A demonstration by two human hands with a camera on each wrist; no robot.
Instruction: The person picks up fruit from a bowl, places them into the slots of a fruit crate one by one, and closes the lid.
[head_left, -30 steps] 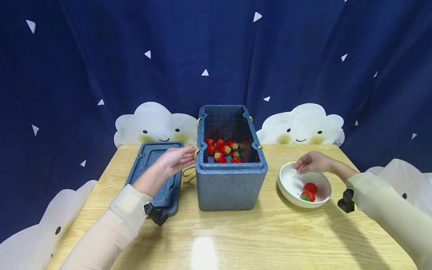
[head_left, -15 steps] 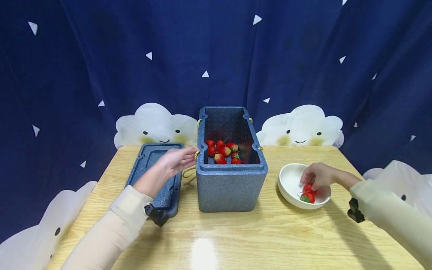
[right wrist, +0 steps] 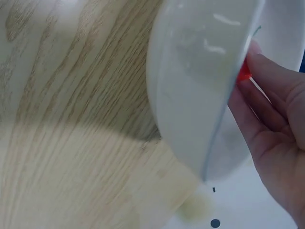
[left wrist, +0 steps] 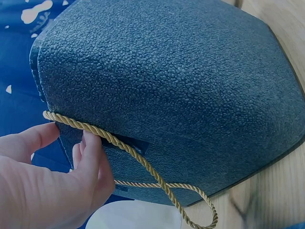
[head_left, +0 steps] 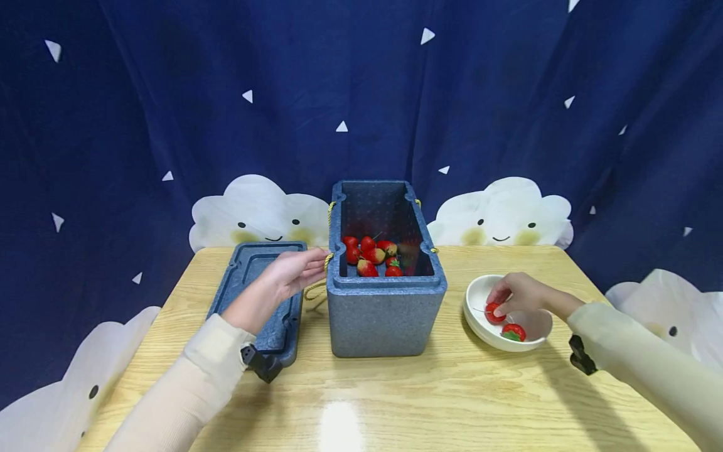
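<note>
In the head view, my right hand reaches into the white bowl and pinches a strawberry between thumb and fingers. Another strawberry with a green leaf lies in the bowl beside it. From the right wrist, the bowl wall hides most of the held strawberry. My left hand rests against the left side of a blue-grey foam box, its fingers touching the wall by a gold rope. Inside the uncovered box lie several strawberries.
The box's lid lies flat on the wooden table, left of the box and partly under my left arm. White cloud cushions stand along the table's back edge, before a dark blue curtain.
My right hand has lowered into the bowl and taken hold of a strawberry, shifting it left of the other one. My left hand keeps its place at the box.
</note>
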